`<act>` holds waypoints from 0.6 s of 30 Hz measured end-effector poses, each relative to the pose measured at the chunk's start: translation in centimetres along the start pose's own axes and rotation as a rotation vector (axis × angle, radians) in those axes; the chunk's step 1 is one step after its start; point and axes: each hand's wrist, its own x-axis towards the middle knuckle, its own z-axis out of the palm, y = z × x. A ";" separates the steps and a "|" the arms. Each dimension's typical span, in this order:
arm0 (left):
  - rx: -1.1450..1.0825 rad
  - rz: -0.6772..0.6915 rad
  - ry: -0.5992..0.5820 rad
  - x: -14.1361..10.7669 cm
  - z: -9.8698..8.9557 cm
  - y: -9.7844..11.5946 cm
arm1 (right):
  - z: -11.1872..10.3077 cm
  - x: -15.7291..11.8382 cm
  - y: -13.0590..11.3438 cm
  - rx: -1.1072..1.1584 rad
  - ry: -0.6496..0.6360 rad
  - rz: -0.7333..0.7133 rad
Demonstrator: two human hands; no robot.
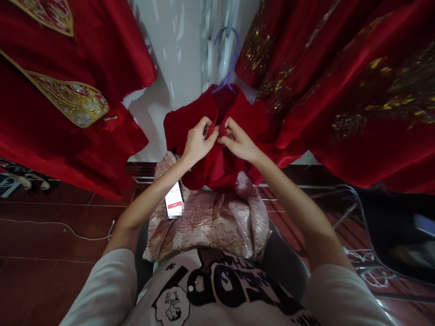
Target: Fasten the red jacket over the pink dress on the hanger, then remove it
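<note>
In front of me a red jacket [188, 115] hangs on a purple hanger [232, 68], its collar at the top and its front hanging down over my lap. My left hand [200, 141] pinches the jacket's left front edge just below the collar. Opposite it, my right hand [239, 140] grips the other front edge, and the two thumbs almost meet in the middle. Whether a button or clasp lies between the fingertips is hidden. A shiny pink brocade cushion [217, 222] rests on my lap beneath the jacket. On its left side lies a phone [174, 201] with its screen lit.
Red garments with gold embroidery [79, 102] hang at the left, and more red garments with sequins [360, 113] hang at the right. A black chair [390, 235] stands at the right. A white cable [68, 228] runs over the tiled floor at the left.
</note>
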 end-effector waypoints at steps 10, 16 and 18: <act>-0.285 -0.092 0.019 -1.9 -0.8 -2.3 | 1.0 -1.3 2.2 0.329 0.116 -0.202; -0.231 -0.095 -0.075 -1.7 -2.1 -1.5 | 1.8 -2.1 2.0 0.200 0.212 -0.215; -0.150 -0.025 -0.107 -1.6 -2.5 -0.9 | 1.9 -2.2 1.6 0.106 0.238 -0.235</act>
